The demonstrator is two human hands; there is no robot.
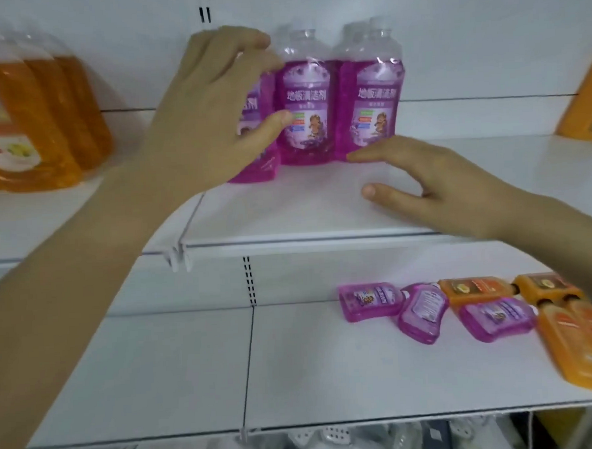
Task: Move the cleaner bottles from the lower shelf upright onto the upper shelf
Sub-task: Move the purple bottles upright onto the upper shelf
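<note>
At the frame's upper middle, the left hand (209,102) grips a purple bottle (259,137), seating it upright beside its neighbours, while the right hand (433,186) hovers open-fingered, empty.

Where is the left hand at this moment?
In the head view, the left hand is at upper centre over the upper shelf, its fingers around the leftmost upright purple bottle.

Purple bottles (307,110) upright, upper shelf (287,207); others (429,311) flat, lower shelf (192,367).
</note>
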